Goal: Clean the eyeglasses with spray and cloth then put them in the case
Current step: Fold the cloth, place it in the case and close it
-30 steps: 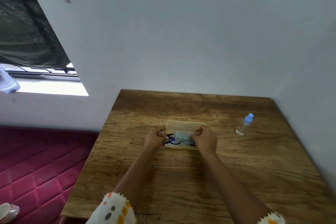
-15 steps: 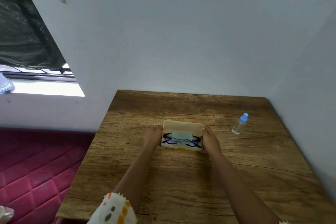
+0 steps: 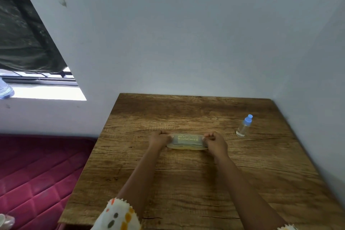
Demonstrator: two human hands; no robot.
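A translucent yellowish glasses case (image 3: pixel 187 141) lies at the middle of the wooden table (image 3: pixel 186 183), its lid folded down with printed text on top. The eyeglasses and the cloth are hidden inside it. My left hand (image 3: pixel 159 139) grips the case's left end and my right hand (image 3: pixel 215 142) grips its right end, fingers curled over the lid. A small clear spray bottle (image 3: pixel 244 126) with a blue cap stands to the right, apart from both hands.
Grey walls close in the table at the back and right. A dark red quilted mattress (image 3: pixel 37 177) lies below the table's left edge. A window with a dark curtain (image 3: pixel 24 39) sits at upper left.
The case lid stood open, showing the dark-framed glasses and the cloth; both hands have pressed it down and it now covers them.
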